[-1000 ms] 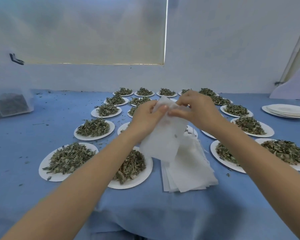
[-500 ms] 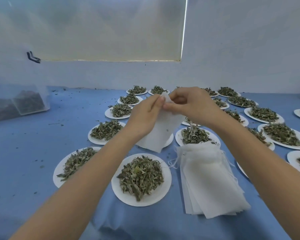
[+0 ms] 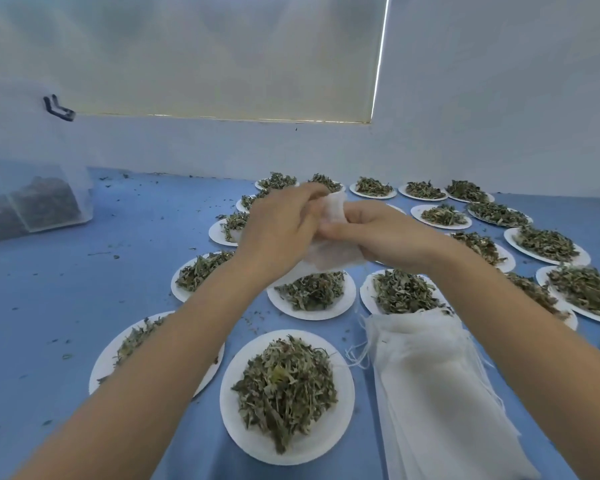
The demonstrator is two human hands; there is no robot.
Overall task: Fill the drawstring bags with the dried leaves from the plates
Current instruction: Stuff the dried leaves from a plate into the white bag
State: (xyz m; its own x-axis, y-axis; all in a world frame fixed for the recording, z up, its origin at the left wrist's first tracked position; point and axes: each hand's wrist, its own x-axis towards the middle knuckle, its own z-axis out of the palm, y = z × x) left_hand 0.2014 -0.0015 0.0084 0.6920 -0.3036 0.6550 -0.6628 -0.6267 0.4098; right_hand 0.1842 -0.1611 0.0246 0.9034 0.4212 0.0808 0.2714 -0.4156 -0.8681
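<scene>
Reaching forward side by side, left hand and right hand each grip-pinch one white drawstring bag.

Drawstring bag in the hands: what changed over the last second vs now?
The drawstring bag, hanging flat from pinched top corners earlier, is now bunched between the left hand and right hand, which have closed in round its mouth. Both kept hold; nothing was let go. The stack of empty bags and the plates of dried leaves stayed put; only the camera shifted.
</scene>
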